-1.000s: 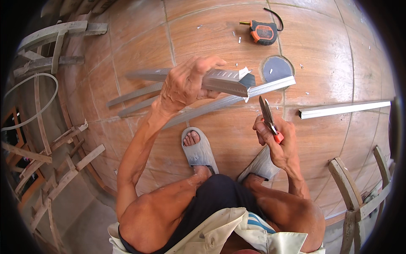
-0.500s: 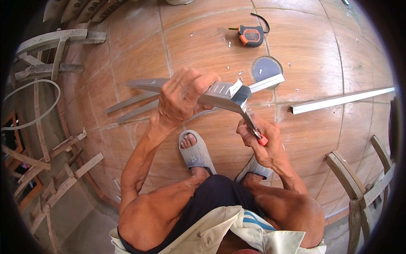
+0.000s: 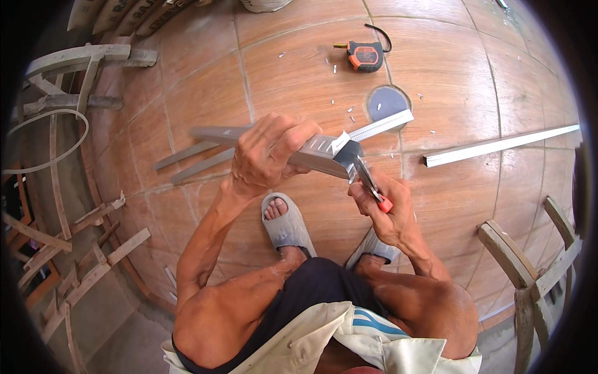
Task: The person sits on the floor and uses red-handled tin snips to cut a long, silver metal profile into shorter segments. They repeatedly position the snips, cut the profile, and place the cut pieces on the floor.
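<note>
My left hand (image 3: 265,153) is wrapped round a long silver metal channel (image 3: 321,149), held above the floor at a slant. The channel has slots along its side, and a cut flap (image 3: 340,142) sticks up near its right end. In my right hand (image 3: 389,212) is a pair of tin snips (image 3: 367,177) with a red handle end. The jaws of the snips meet the channel's right end, partly hidden by the metal and my fingers. Beyond this end, another white slotted strip (image 3: 383,124) lies over a grey disc (image 3: 389,103).
A black and orange tape measure (image 3: 365,57) lies on the tiled floor ahead, amid small metal scraps. A long metal profile (image 3: 498,146) lies to the right, two grey strips (image 3: 202,165) to the left. Wooden frames stand at left (image 3: 93,274) and right (image 3: 507,252).
The snips have shifted slightly at the channel's end, and the channel's right end has dipped a little. Both hands keep their grip.
</note>
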Available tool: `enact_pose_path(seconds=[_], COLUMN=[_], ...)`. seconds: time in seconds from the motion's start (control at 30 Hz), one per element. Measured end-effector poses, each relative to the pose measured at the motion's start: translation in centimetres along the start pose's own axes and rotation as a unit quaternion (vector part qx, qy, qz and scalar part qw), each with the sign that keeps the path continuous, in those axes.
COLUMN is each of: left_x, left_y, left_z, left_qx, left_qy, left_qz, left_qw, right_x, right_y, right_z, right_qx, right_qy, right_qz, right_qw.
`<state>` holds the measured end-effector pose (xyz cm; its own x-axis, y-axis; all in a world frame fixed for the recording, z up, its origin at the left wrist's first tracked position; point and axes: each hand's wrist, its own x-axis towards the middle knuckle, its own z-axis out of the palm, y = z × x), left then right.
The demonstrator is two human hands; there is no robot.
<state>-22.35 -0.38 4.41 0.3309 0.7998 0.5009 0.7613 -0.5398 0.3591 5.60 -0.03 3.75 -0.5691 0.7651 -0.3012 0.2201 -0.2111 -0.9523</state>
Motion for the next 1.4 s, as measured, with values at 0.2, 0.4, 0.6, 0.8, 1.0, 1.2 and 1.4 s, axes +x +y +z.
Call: enact_pose_path(seconds=[0.2, 0.4, 0.6, 0.8, 1.0, 1.2, 1.4], left_x=[0.6, 0.4, -0.2, 1.5, 2.9, 2.6, 3.2], left_y=[0.7, 0.6, 0.5, 0.7, -0.9, -0.7, -0.2], left_z=[-0.2, -0.3, -0.1, -2.5, -4.2, -3.0, -3.2], left_qx=[0.094, 0.099, -0.08, -0.212, -0.186, -0.2, -0.171], left_qy=[-0.013, -0.02, -0.028, -0.109, -0.169, -0.159, -0.167], left_qz=[0.03, 0.042, -0.019, -0.113, -0.126, -0.098, -0.06], left_qw=[0.995, 0.994, 0.996, 0.965, 0.96, 0.962, 0.969], right_x=[-0.9, -1.1, -1.0, -0.3, -0.6, -0.8, -1.0], right_y=[-1.3, 0.0, 0.0, -0.6, -1.7, -2.0, -2.7], right_z=[-0.7, -0.3, -0.1, -2.7, -2.7, -2.8, -2.1], right_qx=[0.054, 0.042, -0.009, 0.035, -0.021, -0.037, -0.087], right_qy=[0.06, 0.033, 0.052, 0.072, 0.031, -0.001, 0.018], right_qz=[-0.022, 0.015, -0.104, -0.027, -0.006, -0.011, -0.187], right_qw=[0.996, 0.998, 0.993, 0.996, 0.999, 0.999, 0.978])
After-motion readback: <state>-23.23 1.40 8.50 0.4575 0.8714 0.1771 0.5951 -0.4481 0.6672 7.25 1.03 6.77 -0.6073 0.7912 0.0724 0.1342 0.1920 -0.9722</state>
